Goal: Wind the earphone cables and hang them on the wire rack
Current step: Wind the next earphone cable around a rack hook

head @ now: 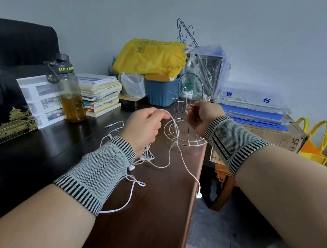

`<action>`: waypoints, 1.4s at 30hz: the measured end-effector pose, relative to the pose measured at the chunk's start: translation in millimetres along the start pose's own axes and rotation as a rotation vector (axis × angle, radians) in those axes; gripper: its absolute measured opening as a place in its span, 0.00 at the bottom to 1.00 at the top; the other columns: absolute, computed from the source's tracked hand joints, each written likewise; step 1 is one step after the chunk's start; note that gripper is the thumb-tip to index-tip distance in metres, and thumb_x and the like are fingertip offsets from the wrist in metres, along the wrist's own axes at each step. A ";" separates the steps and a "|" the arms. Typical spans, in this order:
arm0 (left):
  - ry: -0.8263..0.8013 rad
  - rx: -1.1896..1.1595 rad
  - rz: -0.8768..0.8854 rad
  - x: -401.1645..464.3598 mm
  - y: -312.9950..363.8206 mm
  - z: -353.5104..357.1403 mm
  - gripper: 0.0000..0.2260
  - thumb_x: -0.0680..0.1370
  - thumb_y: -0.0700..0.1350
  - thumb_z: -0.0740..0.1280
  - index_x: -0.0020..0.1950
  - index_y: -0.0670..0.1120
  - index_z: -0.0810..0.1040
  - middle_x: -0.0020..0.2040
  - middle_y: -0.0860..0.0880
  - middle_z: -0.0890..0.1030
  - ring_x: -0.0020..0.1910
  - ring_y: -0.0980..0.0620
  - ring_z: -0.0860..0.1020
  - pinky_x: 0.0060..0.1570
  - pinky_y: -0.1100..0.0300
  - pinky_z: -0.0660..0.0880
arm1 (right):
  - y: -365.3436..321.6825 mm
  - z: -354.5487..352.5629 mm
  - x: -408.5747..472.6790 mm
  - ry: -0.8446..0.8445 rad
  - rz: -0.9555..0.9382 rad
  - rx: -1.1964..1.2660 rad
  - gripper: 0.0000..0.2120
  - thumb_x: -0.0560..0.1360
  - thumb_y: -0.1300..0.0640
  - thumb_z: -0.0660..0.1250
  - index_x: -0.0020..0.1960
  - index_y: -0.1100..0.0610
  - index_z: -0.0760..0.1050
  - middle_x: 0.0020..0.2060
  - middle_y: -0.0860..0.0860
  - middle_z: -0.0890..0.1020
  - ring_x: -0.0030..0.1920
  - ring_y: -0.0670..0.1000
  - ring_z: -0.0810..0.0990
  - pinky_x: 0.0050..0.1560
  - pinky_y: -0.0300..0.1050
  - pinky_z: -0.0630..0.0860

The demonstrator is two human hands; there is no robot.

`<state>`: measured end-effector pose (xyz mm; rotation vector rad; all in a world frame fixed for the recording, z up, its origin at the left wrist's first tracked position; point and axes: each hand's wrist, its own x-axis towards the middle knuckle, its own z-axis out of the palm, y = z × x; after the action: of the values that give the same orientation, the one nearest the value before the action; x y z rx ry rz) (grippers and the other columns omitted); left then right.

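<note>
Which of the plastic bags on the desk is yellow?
The big crumpled yellow bag atop the blue tub; the other bags beside it are clear.

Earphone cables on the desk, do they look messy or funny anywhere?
Yes. Loose white earphone cables sprawl in a tangle under the left hand, and one earbud dangles over the desk edge. The left hand pinches one cable; the right hand is by the wire rack.
</note>
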<state>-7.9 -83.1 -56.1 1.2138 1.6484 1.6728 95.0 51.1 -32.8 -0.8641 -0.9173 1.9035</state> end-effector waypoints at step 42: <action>0.400 -0.159 -0.094 21.9 -20.5 -12.8 0.11 0.81 0.43 0.61 0.39 0.47 0.77 0.21 0.56 0.62 0.21 0.58 0.58 0.20 0.66 0.53 | 24.5 -25.0 -31.1 -0.332 -0.022 -0.393 0.07 0.78 0.61 0.64 0.43 0.61 0.78 0.33 0.54 0.82 0.31 0.50 0.78 0.31 0.39 0.74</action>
<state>-34.1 -68.3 -68.8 0.7470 1.7225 2.0374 119.2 20.9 -59.0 -0.7634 -1.5321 1.9109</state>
